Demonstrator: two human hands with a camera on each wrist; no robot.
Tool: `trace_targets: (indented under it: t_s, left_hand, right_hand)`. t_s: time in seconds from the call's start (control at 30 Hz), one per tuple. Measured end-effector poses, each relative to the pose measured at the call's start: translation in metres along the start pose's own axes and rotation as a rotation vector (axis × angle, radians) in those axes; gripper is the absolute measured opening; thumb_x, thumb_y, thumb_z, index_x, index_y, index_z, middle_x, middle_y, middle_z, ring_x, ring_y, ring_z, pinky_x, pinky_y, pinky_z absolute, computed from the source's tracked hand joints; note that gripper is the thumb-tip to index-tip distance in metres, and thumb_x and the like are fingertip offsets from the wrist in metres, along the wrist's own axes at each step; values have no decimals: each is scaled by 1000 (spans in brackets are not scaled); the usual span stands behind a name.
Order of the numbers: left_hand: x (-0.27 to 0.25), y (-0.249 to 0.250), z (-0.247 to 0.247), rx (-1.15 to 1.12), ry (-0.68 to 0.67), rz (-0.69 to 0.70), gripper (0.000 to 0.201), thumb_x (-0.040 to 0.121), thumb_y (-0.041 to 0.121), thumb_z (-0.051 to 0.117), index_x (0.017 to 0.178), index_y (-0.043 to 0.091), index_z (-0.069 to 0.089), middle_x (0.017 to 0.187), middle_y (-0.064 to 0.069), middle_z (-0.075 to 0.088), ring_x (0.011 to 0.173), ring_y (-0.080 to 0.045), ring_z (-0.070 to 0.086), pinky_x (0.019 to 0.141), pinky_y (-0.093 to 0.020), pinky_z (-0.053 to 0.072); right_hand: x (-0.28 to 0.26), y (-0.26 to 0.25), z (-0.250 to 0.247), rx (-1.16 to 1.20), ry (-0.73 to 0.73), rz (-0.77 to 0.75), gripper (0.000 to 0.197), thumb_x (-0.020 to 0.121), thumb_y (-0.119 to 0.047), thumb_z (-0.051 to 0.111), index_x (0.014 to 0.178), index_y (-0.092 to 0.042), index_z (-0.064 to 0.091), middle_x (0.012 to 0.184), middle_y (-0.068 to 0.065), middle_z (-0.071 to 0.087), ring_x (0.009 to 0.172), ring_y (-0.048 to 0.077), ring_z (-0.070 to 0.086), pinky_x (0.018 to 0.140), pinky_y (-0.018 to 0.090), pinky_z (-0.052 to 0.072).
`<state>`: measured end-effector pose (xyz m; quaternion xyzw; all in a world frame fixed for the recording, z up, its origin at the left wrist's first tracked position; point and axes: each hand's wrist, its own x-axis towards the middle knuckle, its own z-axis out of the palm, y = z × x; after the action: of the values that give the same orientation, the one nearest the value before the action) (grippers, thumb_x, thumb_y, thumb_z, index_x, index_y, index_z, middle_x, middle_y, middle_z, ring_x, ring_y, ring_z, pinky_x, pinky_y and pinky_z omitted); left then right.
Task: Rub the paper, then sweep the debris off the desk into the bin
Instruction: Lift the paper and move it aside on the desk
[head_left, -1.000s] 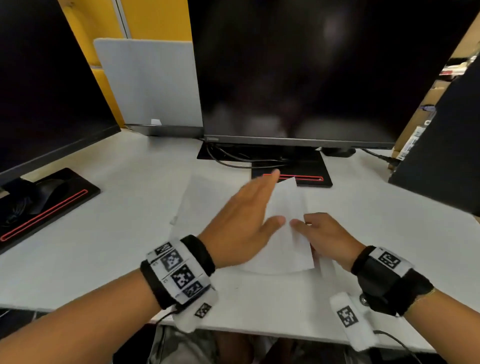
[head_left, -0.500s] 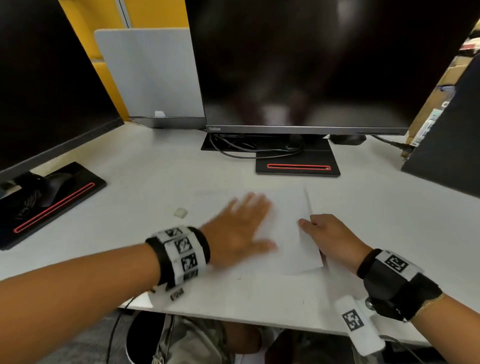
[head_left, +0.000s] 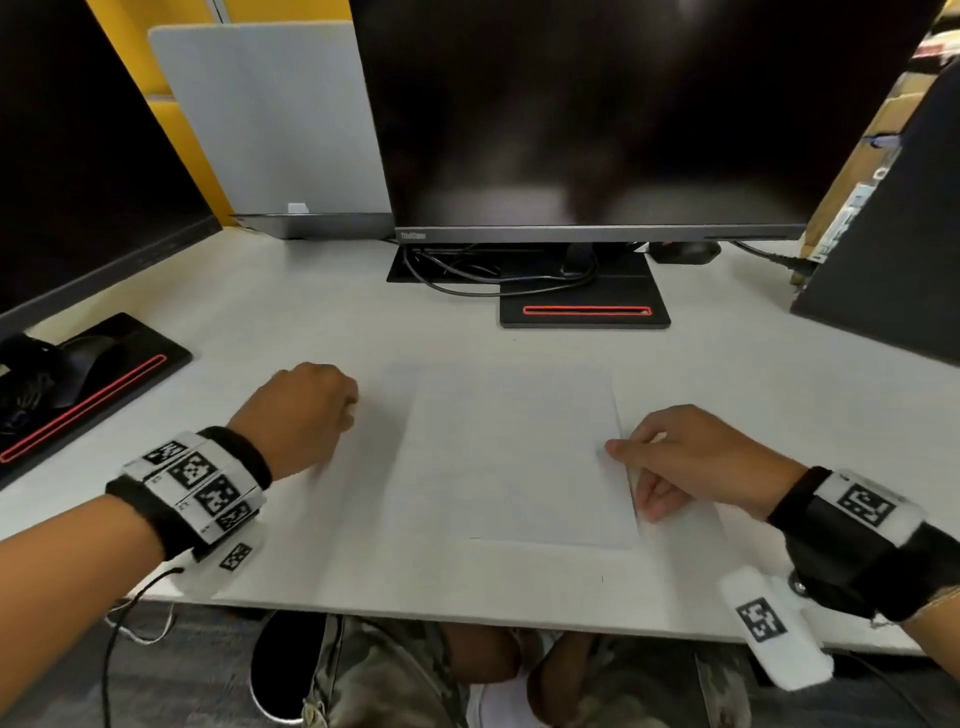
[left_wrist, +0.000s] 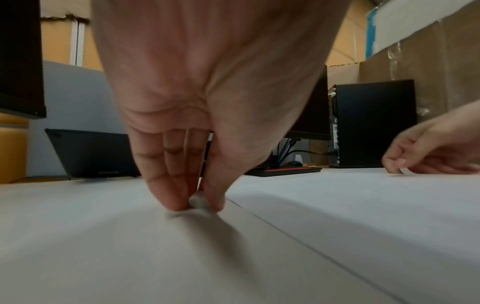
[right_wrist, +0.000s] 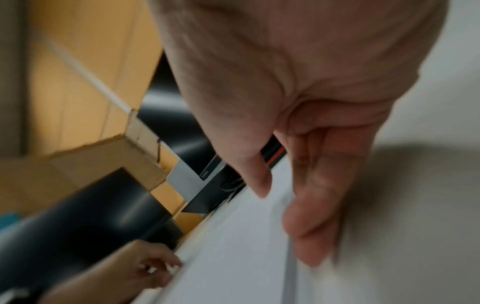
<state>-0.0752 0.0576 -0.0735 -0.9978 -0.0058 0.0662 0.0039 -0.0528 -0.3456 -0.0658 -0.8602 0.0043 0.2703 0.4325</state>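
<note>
Hands: left hand (head_left: 306, 415) pinched on eraser (left_wrist: 198, 200), right hand (head_left: 691, 457) relaxed on paper (head_left: 514, 452); bin (head_left: 283, 665) below desk (head_left: 311, 322).

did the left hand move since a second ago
Yes. The left hand slid left off the paper, toward the left monitor's stand, and now pinches a small eraser on the desk.

White paper (head_left: 509, 452) on pale grey desk (head_left: 311, 322) (black monitor (head_left: 597, 104), red-striped base (head_left: 584, 297)).

Matt paper (head_left: 511, 452), smooth desk (head_left: 322, 312)
</note>
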Motion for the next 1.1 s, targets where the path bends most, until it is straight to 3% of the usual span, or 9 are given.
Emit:
trace_targets:
  t_s: [0.13,0.23,0.37,0.5,0.67,0.73,0.8,0.93,1.1]
  left_hand:
    - [-2,1,-26,-144,63,-77,20,95,33,73,84,21,61,80,0,67,72,-21,62,63,-34,47]
    - [8,33,-48,-409,119,44,8,94,28,78,90,24,72,74,6,73,65,-11,70,63,-26,53]
    - [31,117,-40,-598,-102,296,11,97,16,72,97,23,81,75,3,75,62,-8,71,68,-17,57]
    - [71,157,-22,-539,-61,122,6,88,19,75,84,20,78,82,5,73,90,-20,73,88,-34,60]
    - [49,172,-14,-528,-231,380,11,90,12,73,80,17,76,56,25,65,62,4,65,64,-11,50]
    - [60,168,-17,-517,-156,343,12,90,14,75,79,20,76,59,20,67,68,2,68,62,-9,45]
    - [66,163,-16,-517,-45,289,11,89,14,74,80,20,76,67,15,67,79,-6,70,64,-11,43]
    - [40,175,-12,-480,-259,546,11,88,14,74,80,21,75,67,19,69,71,1,67,68,-17,52]
    - [60,167,-15,-455,-73,384,7,90,17,69,84,20,72,77,13,66,80,-8,67,80,-34,58]
  right_hand:
    - [1,-8,-17,-498,203,-278,31,95,-53,73,108,-25,66,85,-8,75,76,11,71,75,32,53]
    - [20,-24,-8,-595,72,-532,53,92,-59,73,136,-31,63,131,-14,68,118,8,63,104,32,50]
    - [58,-31,16,-821,-193,-430,117,85,-80,66,171,-24,11,178,-11,5,163,8,3,132,31,6]
    - [74,-18,23,-905,-245,-381,140,73,-98,56,167,-28,-21,173,-16,-28,155,0,-30,129,40,-18]
    - [77,-14,27,-866,-253,-419,136,67,-100,59,168,-41,-12,173,-14,-30,154,2,-33,128,45,-21]
    - [77,-14,26,-861,-248,-402,139,66,-102,58,167,-41,-16,173,-14,-30,154,2,-33,128,45,-21]
    - [78,-13,27,-866,-245,-395,143,65,-103,57,165,-39,-22,173,-14,-29,154,1,-33,128,44,-21]
    - [80,-12,28,-867,-268,-386,141,63,-104,58,168,-39,-12,171,-15,-34,151,0,-39,127,45,-22]
    - [74,-16,28,-866,-259,-382,144,64,-103,58,165,-39,-22,172,-15,-31,153,0,-36,128,45,-21]
